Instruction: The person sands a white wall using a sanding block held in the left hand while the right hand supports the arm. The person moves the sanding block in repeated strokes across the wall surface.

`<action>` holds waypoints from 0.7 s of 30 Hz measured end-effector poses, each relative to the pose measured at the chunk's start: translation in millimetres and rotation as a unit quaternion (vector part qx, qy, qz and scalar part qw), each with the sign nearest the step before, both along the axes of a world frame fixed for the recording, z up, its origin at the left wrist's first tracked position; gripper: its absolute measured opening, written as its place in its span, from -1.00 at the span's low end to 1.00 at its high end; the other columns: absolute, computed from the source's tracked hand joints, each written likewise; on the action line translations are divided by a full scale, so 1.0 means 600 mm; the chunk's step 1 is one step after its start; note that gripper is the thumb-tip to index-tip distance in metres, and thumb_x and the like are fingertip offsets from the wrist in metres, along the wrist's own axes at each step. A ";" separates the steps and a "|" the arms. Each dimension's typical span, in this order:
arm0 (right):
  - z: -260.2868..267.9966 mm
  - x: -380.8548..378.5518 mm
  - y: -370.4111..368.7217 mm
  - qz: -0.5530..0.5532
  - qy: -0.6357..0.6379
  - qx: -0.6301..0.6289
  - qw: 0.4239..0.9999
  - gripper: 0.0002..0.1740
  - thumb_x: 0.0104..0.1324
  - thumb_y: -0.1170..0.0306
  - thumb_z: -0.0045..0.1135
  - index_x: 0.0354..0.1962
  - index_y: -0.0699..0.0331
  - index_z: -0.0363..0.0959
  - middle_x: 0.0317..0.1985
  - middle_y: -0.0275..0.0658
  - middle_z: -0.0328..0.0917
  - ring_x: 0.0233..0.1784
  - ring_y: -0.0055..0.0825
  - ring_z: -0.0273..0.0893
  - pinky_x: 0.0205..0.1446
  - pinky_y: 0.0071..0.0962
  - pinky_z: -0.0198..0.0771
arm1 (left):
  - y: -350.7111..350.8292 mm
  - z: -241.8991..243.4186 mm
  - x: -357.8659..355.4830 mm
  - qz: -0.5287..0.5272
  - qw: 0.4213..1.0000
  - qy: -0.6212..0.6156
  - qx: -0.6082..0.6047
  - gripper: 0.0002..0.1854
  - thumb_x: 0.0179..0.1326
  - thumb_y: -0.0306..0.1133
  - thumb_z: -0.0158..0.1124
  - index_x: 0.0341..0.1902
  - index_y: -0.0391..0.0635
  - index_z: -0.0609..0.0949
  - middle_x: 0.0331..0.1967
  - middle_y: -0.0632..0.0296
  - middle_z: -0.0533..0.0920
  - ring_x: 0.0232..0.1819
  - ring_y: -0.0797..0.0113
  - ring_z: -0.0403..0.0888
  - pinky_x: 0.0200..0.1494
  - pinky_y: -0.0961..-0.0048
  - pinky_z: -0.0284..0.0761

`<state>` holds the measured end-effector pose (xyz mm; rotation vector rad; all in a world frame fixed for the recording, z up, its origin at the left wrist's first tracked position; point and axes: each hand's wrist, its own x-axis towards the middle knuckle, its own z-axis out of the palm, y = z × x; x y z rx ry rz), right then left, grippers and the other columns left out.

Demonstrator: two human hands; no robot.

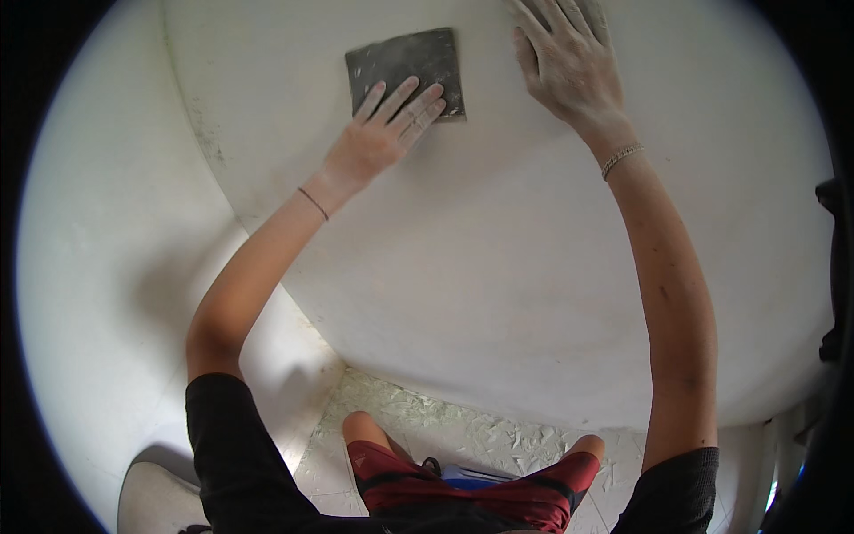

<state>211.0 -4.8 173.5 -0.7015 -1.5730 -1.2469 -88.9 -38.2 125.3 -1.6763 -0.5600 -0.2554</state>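
My left hand lies flat with spread fingers on a dark grey sheet of sandpaper, pressing it against the white wall. Pale specks and dust mark the sheet. Dust also coats both hands. At the upper right, my right hand rests against the same wall, its fingers apart and nothing seen in it; the fingertips reach the picture's top edge. The sheet is to the left of this hand, not touching it.
A second wall meets this one in a corner on the left. Pale flakes litter the tiled floor at the wall's foot. A rounded light-coloured object stands at the lower left. Something blue shows between my legs. Dark objects line the right edge.
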 end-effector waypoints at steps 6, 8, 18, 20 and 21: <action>-0.001 0.001 0.005 -0.004 -0.005 -0.002 1.000 -0.41 0.53 0.19 -0.17 0.42 0.24 0.28 0.59 0.00 0.07 0.70 -0.13 -0.07 0.76 0.00 -0.34 | -0.008 0.002 0.012 0.101 0.990 -0.102 -0.006 -0.18 0.27 -0.60 0.09 0.63 -0.18 0.14 0.67 0.12 0.07 0.64 -0.02 0.10 0.57 -0.06 0.21; 0.000 0.002 0.004 -0.006 -0.001 0.000 1.000 -0.41 0.53 0.19 -0.17 0.42 0.24 0.27 0.59 0.00 0.07 0.70 -0.13 -0.07 0.76 0.01 -0.34 | -0.008 0.004 0.017 0.079 0.994 -0.073 -0.020 -0.16 0.25 -0.63 0.09 0.64 -0.16 0.12 0.68 0.12 0.06 0.64 -0.03 0.09 0.57 -0.07 0.20; -0.002 0.002 0.002 0.001 0.000 -0.002 1.000 -0.42 0.52 0.23 -0.14 0.41 0.26 0.30 0.59 0.01 0.07 0.70 -0.11 -0.06 0.75 0.02 -0.28 | 0.012 0.046 0.018 0.079 0.995 -0.002 -0.061 -0.09 0.16 -0.79 -0.03 0.66 -0.05 0.13 0.67 0.23 0.10 0.65 -0.03 0.06 0.57 -0.08 0.19; -0.001 0.001 -0.001 0.004 0.001 0.005 1.000 -0.43 0.51 0.24 -0.14 0.40 0.26 0.30 0.58 0.01 0.08 0.69 -0.11 -0.06 0.74 0.02 -0.27 | 0.012 0.054 0.021 0.008 0.989 -0.146 0.014 -0.10 0.17 -0.77 -0.04 0.65 -0.05 0.14 0.68 0.23 0.10 0.65 -0.02 0.06 0.56 -0.07 0.20; -0.001 0.001 -0.001 0.007 0.002 0.010 1.000 -0.43 0.51 0.24 -0.14 0.40 0.26 0.30 0.58 0.01 0.09 0.69 -0.11 -0.06 0.74 0.03 -0.27 | 0.013 0.054 0.023 -0.031 0.970 -0.240 0.039 -0.11 0.17 -0.75 -0.04 0.65 -0.05 0.14 0.68 0.23 0.09 0.65 -0.02 0.07 0.56 -0.07 0.20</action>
